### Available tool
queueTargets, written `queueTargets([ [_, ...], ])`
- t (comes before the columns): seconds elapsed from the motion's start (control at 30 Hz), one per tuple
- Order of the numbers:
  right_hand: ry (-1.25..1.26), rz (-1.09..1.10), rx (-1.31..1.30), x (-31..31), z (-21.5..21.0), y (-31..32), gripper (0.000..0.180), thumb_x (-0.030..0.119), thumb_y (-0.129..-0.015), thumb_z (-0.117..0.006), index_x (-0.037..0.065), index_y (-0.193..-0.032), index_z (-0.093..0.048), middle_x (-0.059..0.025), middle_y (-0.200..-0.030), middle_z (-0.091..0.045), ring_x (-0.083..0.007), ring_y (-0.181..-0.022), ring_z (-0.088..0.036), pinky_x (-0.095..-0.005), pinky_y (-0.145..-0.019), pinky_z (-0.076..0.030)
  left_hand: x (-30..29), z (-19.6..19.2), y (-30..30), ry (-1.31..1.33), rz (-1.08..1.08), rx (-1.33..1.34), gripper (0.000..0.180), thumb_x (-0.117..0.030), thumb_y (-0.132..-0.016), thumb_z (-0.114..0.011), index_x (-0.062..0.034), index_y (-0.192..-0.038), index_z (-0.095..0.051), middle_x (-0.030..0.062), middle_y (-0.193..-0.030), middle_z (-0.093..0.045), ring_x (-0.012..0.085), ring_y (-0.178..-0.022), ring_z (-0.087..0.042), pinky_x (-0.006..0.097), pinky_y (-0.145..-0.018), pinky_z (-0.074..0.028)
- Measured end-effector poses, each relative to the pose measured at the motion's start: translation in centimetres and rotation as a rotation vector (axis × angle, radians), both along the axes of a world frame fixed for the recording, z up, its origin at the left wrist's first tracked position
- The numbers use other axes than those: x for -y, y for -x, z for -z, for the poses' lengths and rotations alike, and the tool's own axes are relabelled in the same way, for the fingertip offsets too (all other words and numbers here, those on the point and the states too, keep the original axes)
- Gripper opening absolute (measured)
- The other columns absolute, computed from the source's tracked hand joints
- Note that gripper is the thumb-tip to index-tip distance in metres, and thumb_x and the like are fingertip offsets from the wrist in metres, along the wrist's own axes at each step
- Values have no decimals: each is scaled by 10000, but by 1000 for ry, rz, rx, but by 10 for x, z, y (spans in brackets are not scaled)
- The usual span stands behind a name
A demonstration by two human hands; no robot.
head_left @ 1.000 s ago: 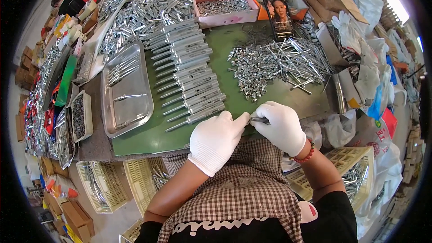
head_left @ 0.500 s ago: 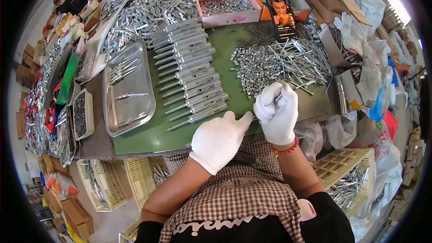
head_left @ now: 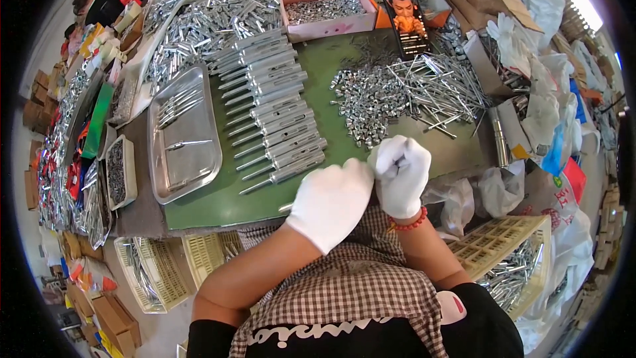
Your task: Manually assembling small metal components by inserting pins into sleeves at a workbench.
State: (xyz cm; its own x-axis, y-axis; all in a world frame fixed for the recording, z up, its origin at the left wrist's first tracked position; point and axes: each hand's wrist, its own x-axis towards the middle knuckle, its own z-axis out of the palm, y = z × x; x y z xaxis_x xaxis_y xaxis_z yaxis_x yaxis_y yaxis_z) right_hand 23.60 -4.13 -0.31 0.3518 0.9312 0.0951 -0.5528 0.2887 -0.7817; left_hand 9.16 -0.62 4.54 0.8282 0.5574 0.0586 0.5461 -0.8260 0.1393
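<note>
With fingers [head_left: 359, 171] of left hand [head_left: 333, 202] closed on silver metal rod [head_left: 285, 208], with tip out leftward by near edge of green worktop [head_left: 212, 209]. With right hand [head_left: 403, 176] just beside, curled narrow: cannot tell contents. Beyond, far left: row of metal pieces [head_left: 285, 116].

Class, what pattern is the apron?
The apron is checked, brown and white; head view shows it best.

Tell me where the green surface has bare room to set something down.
Bare: the green surface between the metal tubes and silver fittings; its near-left part, between the metal tray and left hand; and the patch right of the right hand, below the thin rods. Crowded: the far side, with heaped metal parts and the pink box.
</note>
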Motion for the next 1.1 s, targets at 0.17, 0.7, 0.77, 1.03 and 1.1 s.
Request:
queueTargets([
  [0.17, -110, -27, -297, -4, 4, -2, 547, 414, -1061, -375, 57, -660, -479, 24, -556, -281, -118, -514, -290, -306, -516, -220, 4, -4, 21, 118, -121, 18, 190, -283, -999, -604, -96, -1007, -636, 99, -821, -643, 309, -715, -696, 438, -615, -556],
  [0.7, 14, -37, 4, -4, 2, -6, 352, 246, -1060, -446, 21, -822, -576, 20, -627, -412, -69, -528, -341, -243, -499, -261, 21, -1, 99, -93, -357, 375, 296, -131, -859, -733, -88, -1151, -728, 87, -1154, -693, 321, -1064, -651, 447, -950, -487],
  [0.77, 191, -65, 125, -2, -7, -1, 198, 135, -1007, -483, 12, -929, -616, 6, -729, -507, -54, -572, -393, -212, -510, -289, -1, 9, 75, -146, -306, 332, 296, -178, -845, -743, -88, -1123, -696, 87, -1094, -679, 330, -997, -640, 453, -871, -492],
  [1.03, 106, -102, 291, 22, -12, -6, 335, 99, -1032, -451, 7, -1293, -639, -34, -1023, -645, -76, -822, -560, -242, -751, -483, -22, 19, 69, -110, -235, 304, 185, -146, -849, -731, -98, -1017, -668, 90, -1002, -656, 331, -934, -620, 441, -816, -491],
  [1.1, 218, -155, 397, 28, -33, -7, 335, 122, -1053, -459, 16, -1321, -629, -35, -1019, -657, -65, -788, -566, -235, -709, -481, -24, 22, 78, -134, -218, 391, 206, -123, -857, -723, -89, -1048, -656, 103, -1004, -665, 347, -939, -642, 443, -815, -508],
])
